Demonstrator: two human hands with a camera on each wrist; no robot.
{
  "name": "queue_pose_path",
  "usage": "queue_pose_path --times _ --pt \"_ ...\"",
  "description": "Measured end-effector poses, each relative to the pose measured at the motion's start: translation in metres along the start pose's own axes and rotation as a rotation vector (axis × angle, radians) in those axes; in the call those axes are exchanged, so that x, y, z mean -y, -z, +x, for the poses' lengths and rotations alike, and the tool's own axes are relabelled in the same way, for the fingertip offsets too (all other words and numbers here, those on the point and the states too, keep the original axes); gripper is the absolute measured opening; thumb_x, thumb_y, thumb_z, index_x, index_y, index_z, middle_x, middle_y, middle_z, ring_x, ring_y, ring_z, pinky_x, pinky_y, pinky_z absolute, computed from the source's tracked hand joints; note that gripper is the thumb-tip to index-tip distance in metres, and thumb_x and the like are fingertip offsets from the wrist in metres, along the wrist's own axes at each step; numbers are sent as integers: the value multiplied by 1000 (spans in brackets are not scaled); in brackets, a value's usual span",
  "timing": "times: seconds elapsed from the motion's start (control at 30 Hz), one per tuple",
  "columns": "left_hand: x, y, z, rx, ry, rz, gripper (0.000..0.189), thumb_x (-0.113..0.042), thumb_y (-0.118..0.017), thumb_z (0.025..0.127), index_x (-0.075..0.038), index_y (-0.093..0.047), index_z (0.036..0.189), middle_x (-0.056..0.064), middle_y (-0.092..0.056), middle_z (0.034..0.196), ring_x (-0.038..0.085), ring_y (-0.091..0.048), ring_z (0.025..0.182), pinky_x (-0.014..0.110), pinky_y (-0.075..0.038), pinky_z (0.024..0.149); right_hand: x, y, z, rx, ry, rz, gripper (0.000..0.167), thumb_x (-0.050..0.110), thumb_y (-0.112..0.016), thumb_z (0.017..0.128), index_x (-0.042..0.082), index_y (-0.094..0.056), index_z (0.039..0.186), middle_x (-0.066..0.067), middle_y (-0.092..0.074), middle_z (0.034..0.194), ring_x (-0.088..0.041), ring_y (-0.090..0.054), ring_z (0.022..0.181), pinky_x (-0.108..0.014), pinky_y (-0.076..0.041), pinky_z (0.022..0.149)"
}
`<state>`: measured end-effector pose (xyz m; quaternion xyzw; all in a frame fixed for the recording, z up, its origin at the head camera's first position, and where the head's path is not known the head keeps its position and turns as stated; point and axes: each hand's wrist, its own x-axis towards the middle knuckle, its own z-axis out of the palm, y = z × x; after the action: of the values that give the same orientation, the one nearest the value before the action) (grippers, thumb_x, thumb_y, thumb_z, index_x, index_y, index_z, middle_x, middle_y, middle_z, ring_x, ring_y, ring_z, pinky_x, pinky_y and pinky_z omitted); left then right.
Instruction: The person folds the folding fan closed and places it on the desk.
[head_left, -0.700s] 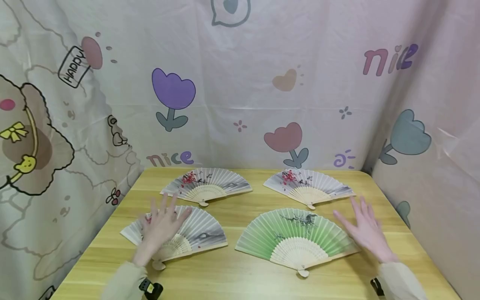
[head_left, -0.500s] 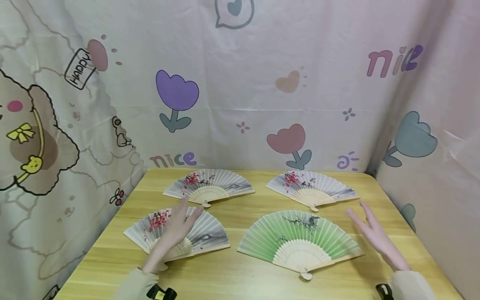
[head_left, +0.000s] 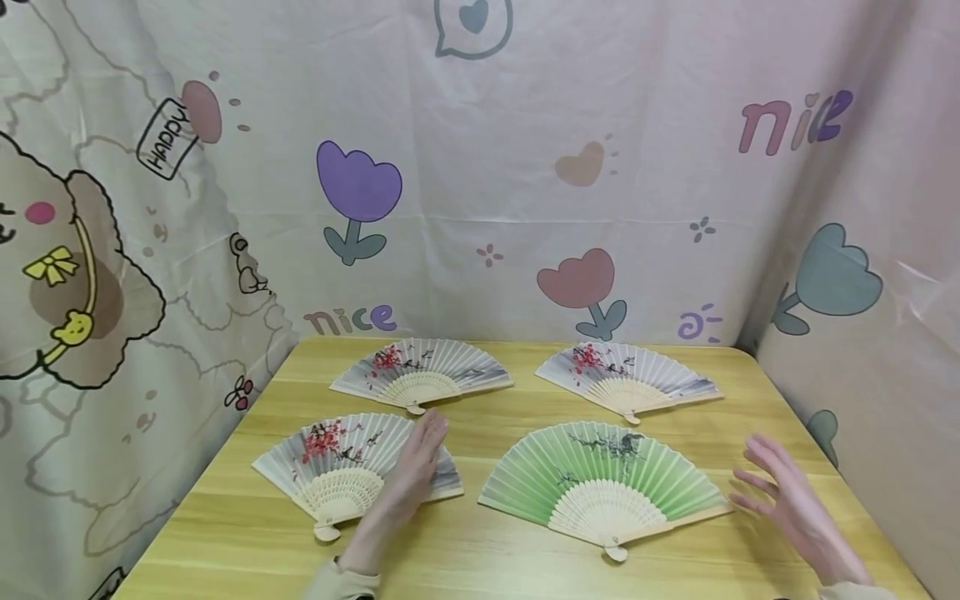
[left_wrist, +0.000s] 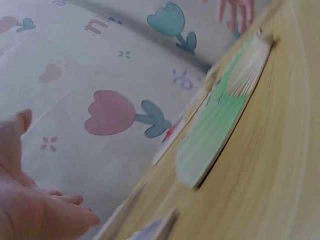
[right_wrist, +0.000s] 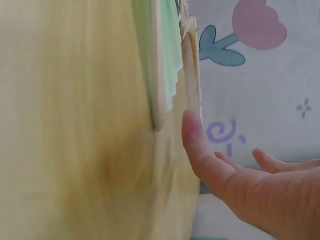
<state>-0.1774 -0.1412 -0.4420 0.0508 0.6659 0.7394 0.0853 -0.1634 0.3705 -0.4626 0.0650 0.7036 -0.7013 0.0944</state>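
Observation:
A green folding fan [head_left: 525,475] with a dark branch print lies spread on the wooden table. To its left is a spread grey-white fan [head_left: 341,492] with red blossoms. My left hand [head_left: 412,467] hovers over that fan's right side and hides part of it. Its fingers are extended and hold nothing, as the left wrist view also shows the hand [left_wrist: 30,200] apart from the fans. Off the green fan's right tip, my right hand [head_left: 791,500] is raised with loosely bent fingers and nothing in them. In the right wrist view, the green fan [right_wrist: 167,60] appears edge-on.
Two more spread grey-white fans with red blossoms, the back left fan [head_left: 423,383] and the back right fan [head_left: 626,379], lie along the table's far side. Printed cloth [head_left: 480,167] hangs behind the table [head_left: 450,567] and on both sides.
My left hand has moved right across the near left fan, uncovering its blossoms and turning edge-on. My right hand has shifted right and slightly nearer, away from the green fan. The fans keep their places.

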Motion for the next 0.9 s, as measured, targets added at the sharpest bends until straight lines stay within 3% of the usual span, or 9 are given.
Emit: queue_pose_path --times 0.13,0.27,0.37,0.5,0.63,0.9 --pt "13 -10 1 55 -3 -221 81 -32 -41 109 9 11 155 30 4 165 43 4 156 52 5 131 -13 10 -5 38 -13 86 20 31 -35 110 36 -30 129 30 -52 111 0 -60 101 -29 -63 86" --pt "26 -19 1 81 23 -280 80 -21 -47 107 13 9 154 33 0 164 44 0 155 49 0 131 -19 17 -4 44 -97 48 27 25 -44 109 34 -32 131 25 -56 109 -1 -62 101 -28 -62 89" --pt "35 -27 2 100 38 -263 81 -13 -53 102 15 3 154 36 -6 163 46 -6 154 40 -13 132 -22 21 -3 58 -115 -24 35 17 -51 106 34 -35 132 18 -58 111 -1 -62 101 -27 -62 89" --pt "44 -35 5 119 48 -212 87 -7 -65 94 15 -4 153 37 -12 161 49 -13 153 41 -19 131 -23 20 -2 95 -82 -173 41 13 -59 101 36 -40 129 8 -58 118 0 -63 101 -26 -62 88" --pt "49 -39 7 128 45 -105 94 -2 -73 87 15 -9 154 36 -18 161 50 -17 151 54 -13 131 -22 22 -1 153 -45 -301 45 14 -63 98 45 -43 124 9 -59 120 2 -64 100 -24 -60 85" --pt "54 -47 9 119 -23 120 99 7 -80 73 17 -20 151 36 -30 156 52 -27 145 57 -19 129 -25 22 7 252 77 -342 55 7 -64 96 53 -46 121 9 -60 111 -4 -62 82 -25 -58 65"
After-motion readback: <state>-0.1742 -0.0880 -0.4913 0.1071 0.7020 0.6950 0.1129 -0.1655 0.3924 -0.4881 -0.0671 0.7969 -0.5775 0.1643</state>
